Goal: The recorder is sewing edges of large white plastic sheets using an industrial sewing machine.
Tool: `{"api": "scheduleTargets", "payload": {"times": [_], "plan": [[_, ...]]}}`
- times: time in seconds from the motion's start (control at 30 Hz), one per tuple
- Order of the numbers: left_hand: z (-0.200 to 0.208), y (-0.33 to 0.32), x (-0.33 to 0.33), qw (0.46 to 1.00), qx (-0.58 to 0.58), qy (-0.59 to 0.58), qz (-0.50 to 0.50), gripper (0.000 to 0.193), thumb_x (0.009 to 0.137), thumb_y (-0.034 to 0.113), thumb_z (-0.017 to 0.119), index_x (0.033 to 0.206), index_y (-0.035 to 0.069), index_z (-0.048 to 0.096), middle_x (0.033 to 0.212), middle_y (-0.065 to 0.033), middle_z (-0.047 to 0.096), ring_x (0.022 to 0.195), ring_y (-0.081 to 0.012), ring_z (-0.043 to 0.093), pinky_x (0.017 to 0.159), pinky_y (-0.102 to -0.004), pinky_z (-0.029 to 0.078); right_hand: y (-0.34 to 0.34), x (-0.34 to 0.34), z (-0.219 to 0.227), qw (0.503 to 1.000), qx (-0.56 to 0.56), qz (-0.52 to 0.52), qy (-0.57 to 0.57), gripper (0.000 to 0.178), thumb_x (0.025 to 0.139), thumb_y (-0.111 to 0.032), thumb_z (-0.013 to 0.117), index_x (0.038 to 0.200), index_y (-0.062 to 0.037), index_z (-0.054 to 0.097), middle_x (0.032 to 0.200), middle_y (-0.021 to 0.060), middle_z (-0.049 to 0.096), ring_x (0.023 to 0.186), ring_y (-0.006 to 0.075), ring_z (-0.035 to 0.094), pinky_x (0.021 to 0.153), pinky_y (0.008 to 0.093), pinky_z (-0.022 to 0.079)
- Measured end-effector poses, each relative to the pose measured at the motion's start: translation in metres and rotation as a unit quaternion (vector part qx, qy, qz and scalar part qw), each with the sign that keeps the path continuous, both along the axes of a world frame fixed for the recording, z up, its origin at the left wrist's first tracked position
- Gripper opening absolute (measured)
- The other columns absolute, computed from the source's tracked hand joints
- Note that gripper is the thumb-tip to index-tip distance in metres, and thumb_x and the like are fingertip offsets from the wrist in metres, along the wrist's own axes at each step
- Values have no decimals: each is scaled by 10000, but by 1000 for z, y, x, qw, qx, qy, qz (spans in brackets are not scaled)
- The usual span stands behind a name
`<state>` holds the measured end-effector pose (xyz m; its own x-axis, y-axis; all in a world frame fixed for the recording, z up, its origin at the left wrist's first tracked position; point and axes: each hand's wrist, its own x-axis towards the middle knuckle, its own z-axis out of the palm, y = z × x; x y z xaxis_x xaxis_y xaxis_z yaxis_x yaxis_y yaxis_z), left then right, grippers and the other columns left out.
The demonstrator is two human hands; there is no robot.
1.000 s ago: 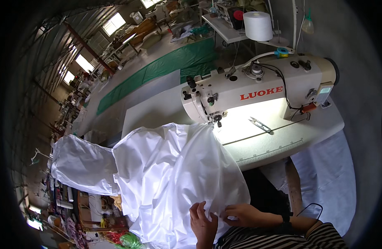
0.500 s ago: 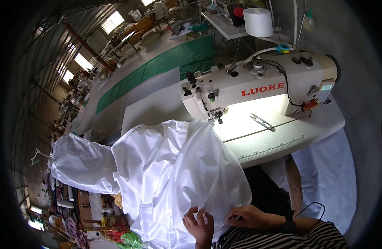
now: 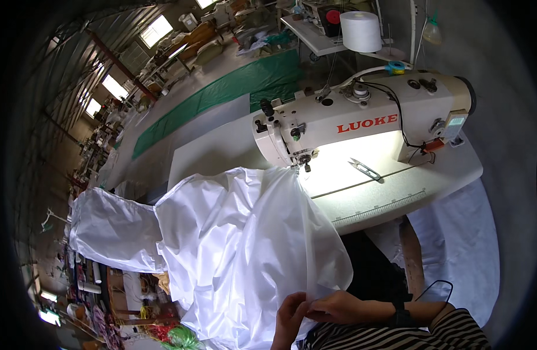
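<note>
A large white sheet of shiny fabric (image 3: 239, 233) hangs in folds from the sewing machine (image 3: 361, 116) down to my lap, its far edge under the needle area. At the fabric's near edge my left hand (image 3: 290, 318) is closed, fingers bent in toward my right. My right hand (image 3: 339, 307) meets it there, thumb and fingers pinched together on the edge of the fabric. The fingertips overlap, so the exact bit of cloth between them is hidden. Thread snips (image 3: 365, 170) lie on the lit machine bed, away from both hands.
A white thread cone (image 3: 360, 32) stands behind the machine. More white fabric (image 3: 461, 251) hangs at the right beneath the table (image 3: 391, 198). Green sheeting (image 3: 221, 102) lies on the long surface beyond. Bundles of cords and a green plastic bag (image 3: 185, 338) are at the lower left.
My left hand has moved right and up against my right hand, its spread fingers now closed in. The right hand has shifted slightly left. The fabric at the machine has barely moved.
</note>
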<state>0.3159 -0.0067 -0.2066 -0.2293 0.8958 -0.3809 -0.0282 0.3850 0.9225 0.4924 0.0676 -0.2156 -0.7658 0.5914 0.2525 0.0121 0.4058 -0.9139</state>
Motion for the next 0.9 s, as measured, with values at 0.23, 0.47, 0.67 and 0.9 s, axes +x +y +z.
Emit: {"api": "scheduleTargets", "payload": {"times": [0.23,0.47,0.67,0.9], "plan": [[4,6,7,998,29,53,28,89,919,20,693,983,-40,676,922,-45,697,856,-101,650,759,-250,529,-7,38,8,993,-29,56,-96,275,938,-344,677,957,-72,705,773,160,700,743,342,704,689,409,571],[3,13,23,957,151,244,-47,78,859,-25,716,928,-5,687,878,-91,684,787,-168,661,719,-287,528,-1,50,-20,951,-168,-34,-257,423,996,-440,529,943,-77,738,811,141,717,767,328,706,719,440,555],[15,20,26,951,142,259,-89,39,868,-26,700,891,3,687,865,-105,672,775,-186,652,703,-300,523,-7,54,-12,988,-73,-20,-135,354,992,-395,562,955,-97,749,814,133,717,757,335,700,717,413,552],[15,27,25,942,152,268,-133,114,827,-14,745,930,8,704,879,-115,686,760,-235,683,697,-315,539,12,53,-20,931,-198,-76,-298,496,999,-464,525,815,-58,744,731,164,694,697,361,687,682,443,547]]}}
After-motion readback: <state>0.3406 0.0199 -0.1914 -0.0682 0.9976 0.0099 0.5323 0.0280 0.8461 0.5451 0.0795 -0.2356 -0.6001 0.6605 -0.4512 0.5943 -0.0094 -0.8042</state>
